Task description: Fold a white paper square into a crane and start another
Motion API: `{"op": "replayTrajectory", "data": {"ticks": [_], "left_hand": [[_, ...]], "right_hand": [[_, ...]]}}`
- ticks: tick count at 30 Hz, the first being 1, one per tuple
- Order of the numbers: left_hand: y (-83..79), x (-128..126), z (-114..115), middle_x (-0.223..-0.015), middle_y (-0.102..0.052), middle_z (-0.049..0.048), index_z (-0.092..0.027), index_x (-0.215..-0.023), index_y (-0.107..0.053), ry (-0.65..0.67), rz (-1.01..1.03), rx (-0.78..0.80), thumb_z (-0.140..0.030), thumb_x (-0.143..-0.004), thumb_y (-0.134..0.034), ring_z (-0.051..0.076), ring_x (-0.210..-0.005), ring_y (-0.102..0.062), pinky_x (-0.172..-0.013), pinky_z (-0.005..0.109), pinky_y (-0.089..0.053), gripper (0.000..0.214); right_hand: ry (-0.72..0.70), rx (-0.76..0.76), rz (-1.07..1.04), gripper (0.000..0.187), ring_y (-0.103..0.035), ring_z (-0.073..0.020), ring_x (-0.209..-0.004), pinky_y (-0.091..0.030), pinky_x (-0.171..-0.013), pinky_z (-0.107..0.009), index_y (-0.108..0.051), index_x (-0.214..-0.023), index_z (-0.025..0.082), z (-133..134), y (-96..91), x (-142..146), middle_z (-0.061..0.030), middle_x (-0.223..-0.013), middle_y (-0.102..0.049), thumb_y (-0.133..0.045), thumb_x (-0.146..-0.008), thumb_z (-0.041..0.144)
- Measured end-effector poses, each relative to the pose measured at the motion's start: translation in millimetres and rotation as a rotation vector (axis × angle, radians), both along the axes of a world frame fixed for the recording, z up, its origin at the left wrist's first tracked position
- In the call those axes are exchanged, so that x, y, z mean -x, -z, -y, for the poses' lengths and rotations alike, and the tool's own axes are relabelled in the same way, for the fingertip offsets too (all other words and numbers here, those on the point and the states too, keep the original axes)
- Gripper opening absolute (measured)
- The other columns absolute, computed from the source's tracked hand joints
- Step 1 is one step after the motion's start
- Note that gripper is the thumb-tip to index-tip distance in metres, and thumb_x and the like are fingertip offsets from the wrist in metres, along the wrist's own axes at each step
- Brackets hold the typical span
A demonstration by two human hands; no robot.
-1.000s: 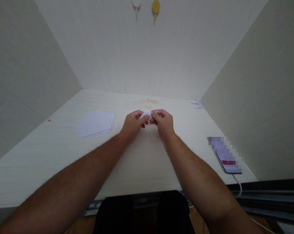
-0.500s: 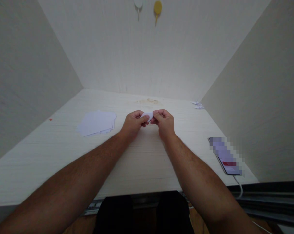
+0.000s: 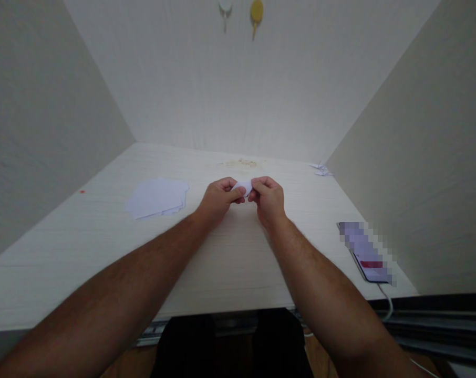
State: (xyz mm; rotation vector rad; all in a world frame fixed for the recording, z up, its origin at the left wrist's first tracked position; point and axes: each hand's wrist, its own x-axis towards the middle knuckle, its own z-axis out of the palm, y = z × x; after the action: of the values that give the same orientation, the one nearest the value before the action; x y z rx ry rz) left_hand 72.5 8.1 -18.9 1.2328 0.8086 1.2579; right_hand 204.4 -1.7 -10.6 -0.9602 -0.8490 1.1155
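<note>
Over the middle of the pale desk (image 3: 104, 252), my left hand (image 3: 218, 199) and my right hand (image 3: 268, 199) meet, fingers curled. Between their thumbs and forefingers they pinch a small folded piece of white paper (image 3: 244, 187); most of it is hidden by the fingers. A loose stack of white paper sheets (image 3: 157, 197) lies flat on the desk to the left of my left hand.
A phone (image 3: 367, 253) with a white cable (image 3: 386, 304) lies near the right wall. A small folded paper figure (image 3: 320, 169) sits at the back right corner. Walls close the desk on three sides. Two hooks (image 3: 255, 13) hang on the back wall.
The hands have drawn slightly closer together around the folded paper, so less of it shows. Everything else on the desk is where it was.
</note>
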Motion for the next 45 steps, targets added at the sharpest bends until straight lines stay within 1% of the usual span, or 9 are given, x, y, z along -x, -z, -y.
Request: {"op": "replayTrajectory", "data": {"ticks": [5, 10, 17, 24, 28, 33, 36, 40, 45], "left_hand": [[4.0, 1, -1, -0.063, -0.068, 0.0024, -0.015, -0.072, -0.065, -0.019, -0.005, 0.021, -0.035, -0.069, -0.082, 0.012, -0.057, -0.061, -0.057, 0.025, -0.046, 0.027], [3.6, 1, -1, -0.062, -0.066, 0.001, -0.015, -0.072, -0.064, -0.059, 0.032, 0.051, -0.034, -0.067, -0.084, 0.012, -0.056, -0.061, -0.053, 0.024, -0.045, 0.028], [0.7, 0, -2, -0.064, -0.066, 0.0006, -0.016, -0.072, -0.061, -0.039, 0.089, 0.122, -0.033, -0.059, -0.088, 0.013, -0.056, -0.064, -0.056, 0.025, -0.047, 0.034], [-1.1, 0, -1, -0.064, -0.065, 0.002, -0.014, -0.07, -0.061, -0.029, 0.111, 0.159, -0.034, -0.064, -0.086, 0.011, -0.059, -0.061, -0.061, 0.026, -0.049, 0.033], [-3.4, -2, 1, -0.063, -0.064, 0.0018, -0.014, -0.068, -0.061, 0.008, 0.133, 0.162, -0.035, -0.063, -0.088, 0.011, -0.058, -0.06, -0.062, 0.027, -0.049, 0.034], [-3.0, -1, 0, -0.065, -0.064, 0.0025, -0.013, -0.069, -0.062, -0.013, 0.15, 0.182, -0.035, -0.065, -0.087, 0.011, -0.059, -0.06, -0.064, 0.028, -0.05, 0.033], [-2.8, 0, 0, -0.067, -0.064, 0.0031, -0.013, -0.069, -0.062, -0.025, 0.182, 0.194, -0.032, -0.067, -0.086, 0.011, -0.062, -0.06, -0.065, 0.028, -0.05, 0.03], [-4.2, -1, 2, -0.065, -0.062, 0.0027, -0.013, -0.067, -0.061, 0.019, 0.185, 0.191, -0.03, -0.069, -0.083, 0.011, -0.061, -0.058, -0.064, 0.027, -0.049, 0.028], [-6.1, -1, 3, -0.067, -0.063, 0.0028, -0.014, -0.069, -0.061, -0.038, 0.15, 0.212, -0.03, -0.069, -0.083, 0.011, -0.061, -0.059, -0.059, 0.024, -0.048, 0.027]], "right_hand": [[-0.09, 0.01, 0.047, 0.027, -0.05, -0.009, -0.044, -0.04, -0.047, -0.023, -0.057, -0.072, 0.02, 0, 1.0, -2, 0.0059, -0.048, -0.056, -0.075, -0.07, 0.04], [-0.123, -0.051, 0.129, 0.034, -0.051, -0.0088, -0.045, -0.042, -0.049, -0.024, -0.052, -0.063, 0.021, 0, 4.2, -2, 0.0049, -0.05, -0.057, -0.077, -0.069, 0.042], [-0.089, -0.077, 0.213, 0.033, -0.05, -0.0087, -0.045, -0.041, -0.048, -0.024, -0.051, -0.062, 0.022, 1, 6.4, -3, 0.0058, -0.049, -0.056, -0.075, -0.072, 0.042], [-0.14, -0.089, 0.361, 0.029, -0.052, -0.0093, -0.047, -0.042, -0.049, -0.024, -0.053, -0.066, 0.022, 0, 9.4, -4, 0.0044, -0.053, -0.058, -0.072, -0.075, 0.043], [-0.144, -0.098, 0.351, 0.03, -0.051, -0.0088, -0.048, -0.042, -0.049, -0.024, -0.051, -0.064, 0.022, -2, 10.6, -5, 0.0039, -0.055, -0.059, -0.07, -0.075, 0.043], [-0.165, -0.072, 0.328, 0.029, -0.052, -0.0089, -0.048, -0.045, -0.05, -0.024, -0.054, -0.069, 0.021, -2, 10.9, -4, 0.0046, -0.056, -0.058, -0.071, -0.073, 0.044], [-0.157, -0.06, 0.34, 0.026, -0.052, -0.0093, -0.047, -0.044, -0.048, -0.024, -0.056, -0.071, 0.021, -1, 8.4, -3, 0.0052, -0.055, -0.059, -0.073, -0.071, 0.04], [-0.153, -0.091, 0.363, 0.021, -0.053, -0.0092, -0.047, -0.042, -0.047, -0.023, -0.056, -0.069, 0.021, 3, 3.8, -3, 0.0042, -0.056, -0.061, -0.071, -0.072, 0.036], [-0.124, -0.072, 0.353, 0.02, -0.051, -0.0085, -0.046, -0.042, -0.046, -0.023, -0.056, -0.07, 0.021, 3, 4.6, -2, 0.0056, -0.054, -0.059, -0.07, -0.072, 0.035]]}}
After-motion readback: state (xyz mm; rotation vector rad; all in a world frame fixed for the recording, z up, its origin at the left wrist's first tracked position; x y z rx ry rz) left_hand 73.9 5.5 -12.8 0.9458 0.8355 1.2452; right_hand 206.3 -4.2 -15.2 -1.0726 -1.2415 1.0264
